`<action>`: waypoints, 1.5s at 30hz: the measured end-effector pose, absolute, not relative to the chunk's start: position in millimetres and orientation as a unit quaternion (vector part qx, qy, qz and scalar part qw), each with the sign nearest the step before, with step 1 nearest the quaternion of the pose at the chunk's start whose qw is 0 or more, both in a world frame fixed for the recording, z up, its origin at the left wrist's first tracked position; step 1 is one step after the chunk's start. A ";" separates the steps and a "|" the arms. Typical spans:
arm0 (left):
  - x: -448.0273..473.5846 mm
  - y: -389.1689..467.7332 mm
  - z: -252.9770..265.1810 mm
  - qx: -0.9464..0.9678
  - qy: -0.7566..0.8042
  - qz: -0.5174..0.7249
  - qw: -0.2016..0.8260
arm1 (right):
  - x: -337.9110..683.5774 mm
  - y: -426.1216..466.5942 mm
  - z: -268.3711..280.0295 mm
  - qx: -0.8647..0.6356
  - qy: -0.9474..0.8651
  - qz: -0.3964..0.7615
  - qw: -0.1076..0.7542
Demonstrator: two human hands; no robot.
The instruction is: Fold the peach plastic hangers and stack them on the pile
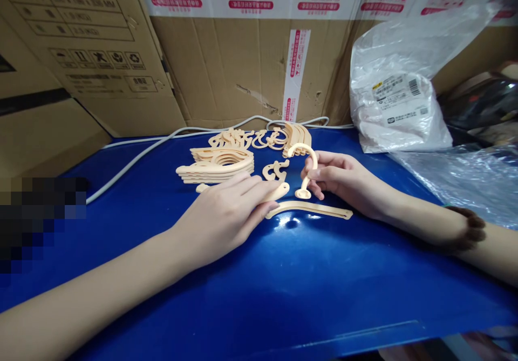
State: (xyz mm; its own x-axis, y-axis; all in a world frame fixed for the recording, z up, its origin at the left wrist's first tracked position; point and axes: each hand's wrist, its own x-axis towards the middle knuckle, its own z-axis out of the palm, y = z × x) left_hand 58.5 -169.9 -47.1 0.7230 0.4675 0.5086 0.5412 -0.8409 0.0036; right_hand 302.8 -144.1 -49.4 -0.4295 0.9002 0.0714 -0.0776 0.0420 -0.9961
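Observation:
Between the thumb and fingers of my right hand (pixel 334 175) is a cream plastic hanger hook (pixel 314 158), upright with its round base downward. My left hand (pixel 230 210) grips a cream hanger arm (pixel 280 190), whose holed end sticks out past the fingers toward the hook. The hook and that end are apart. Another curved hanger arm (pixel 311 206) lies on the blue table just below both hands. Behind them rest a few loose hooks (pixel 275 170), a stack of hanger arms (pixel 218 167) and a second stack (pixel 298 136).
More hooks (pixel 230 137) are heaped at the back of the blue table (pixel 299 285). A white cable (pixel 162 137) runs along the rear. Cardboard boxes (pixel 243 59) wall off the back and left. At right sit a white plastic parcel bag (pixel 399 102) and clear plastic wrap (pixel 461 172).

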 end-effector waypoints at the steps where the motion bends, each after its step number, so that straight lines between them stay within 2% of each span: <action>1: 58.4 -170.0 -47.2 -0.926 -0.274 -0.251 0.071 | 302.7 -143.6 -49.3 -0.348 -0.589 0.604 0.409; 9: 59.2 -167.8 -46.6 -0.934 -0.266 -0.233 0.050 | 302.4 -143.1 -46.4 -0.377 -0.532 0.624 0.431; 29: 61.1 -172.6 -44.9 -0.934 -0.244 -0.261 0.029 | 303.1 -143.3 -47.8 -0.358 -0.575 0.615 0.403; 45: 61.3 -174.4 -47.3 -0.931 -0.198 -0.274 0.138 | 306.2 -146.1 -47.0 -0.315 -0.630 0.613 0.359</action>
